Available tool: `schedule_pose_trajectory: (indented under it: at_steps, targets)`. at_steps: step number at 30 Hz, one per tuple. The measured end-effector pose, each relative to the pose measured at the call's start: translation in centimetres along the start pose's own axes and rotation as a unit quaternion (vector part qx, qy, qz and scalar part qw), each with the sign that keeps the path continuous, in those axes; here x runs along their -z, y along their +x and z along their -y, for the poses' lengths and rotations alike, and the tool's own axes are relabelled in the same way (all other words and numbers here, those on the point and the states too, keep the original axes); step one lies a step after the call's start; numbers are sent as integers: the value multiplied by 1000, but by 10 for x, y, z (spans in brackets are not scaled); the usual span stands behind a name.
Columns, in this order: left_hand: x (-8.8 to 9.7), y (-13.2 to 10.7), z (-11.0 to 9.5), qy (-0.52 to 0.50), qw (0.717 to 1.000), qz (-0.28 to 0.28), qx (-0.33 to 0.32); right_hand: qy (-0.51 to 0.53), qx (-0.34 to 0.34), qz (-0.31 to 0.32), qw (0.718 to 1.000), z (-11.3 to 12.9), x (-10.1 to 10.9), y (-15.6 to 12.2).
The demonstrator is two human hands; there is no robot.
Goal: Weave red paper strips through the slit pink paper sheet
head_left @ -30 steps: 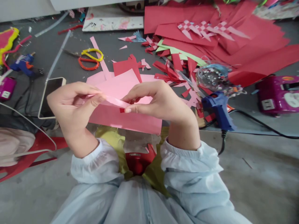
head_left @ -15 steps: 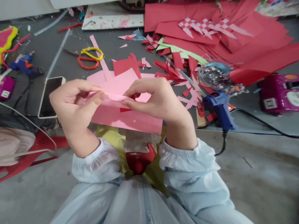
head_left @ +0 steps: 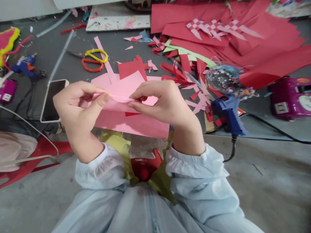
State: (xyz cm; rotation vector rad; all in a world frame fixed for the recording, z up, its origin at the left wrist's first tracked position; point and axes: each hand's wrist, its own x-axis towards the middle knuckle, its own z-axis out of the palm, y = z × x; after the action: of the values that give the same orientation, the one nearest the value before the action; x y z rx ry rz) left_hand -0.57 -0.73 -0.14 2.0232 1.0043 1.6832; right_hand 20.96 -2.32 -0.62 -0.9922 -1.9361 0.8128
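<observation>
My left hand (head_left: pixel 77 103) and my right hand (head_left: pixel 160 102) are raised over the table edge, both pinching the ends of a narrow pink paper strip (head_left: pixel 120 98) stretched between them. A small red scrap (head_left: pixel 141 98) shows under my right fingertips. Below the hands lie pink paper sheets (head_left: pixel 131 123) on the grey table (head_left: pixel 255 129), with a red sheet (head_left: pixel 132 68) just behind them.
A blue glue gun (head_left: pixel 228 111) with a black cord lies right of my hands, beside a clear bag of googly eyes (head_left: pixel 222 79). Red paper sheets and woven pieces (head_left: pixel 218 29) pile at back right. Scissors (head_left: pixel 93 60), a phone (head_left: pixel 52 98) and another glue gun (head_left: pixel 24 66) lie left.
My hands have drawn closer together along the pink strip, so the stretch of strip between them is shorter. The right fingers have curled tighter.
</observation>
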Motion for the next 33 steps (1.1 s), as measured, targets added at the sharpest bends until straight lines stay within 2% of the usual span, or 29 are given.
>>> schedule_pose_trajectory:
  at_steps: [3,7,14,16,22,25,27,33]
  targets:
    - [1,-1,1,-15,1000,6,11,-2,-12,2,1000,0,0,0]
    - [3,-2,1,-15,998,51,33,-2,-20,6,1000,1,-1,0]
    - [2,0,-2,10,991,137,-11,-7,-11,19,1000,2,-3,1]
    - [0,1,-4,3,989,145,-19,1,-11,24,1000,2,-4,1]
    - [-2,-1,-12,33,985,167,23,7,4,21,1000,2,-10,2]
    - [0,-1,-13,50,980,184,63,5,-7,27,1000,3,-10,1]
    - [2,-1,-14,71,976,190,77,6,-18,35,999,3,-7,0]
    - [6,-1,-11,93,979,173,59,12,-72,64,995,-3,10,-4]
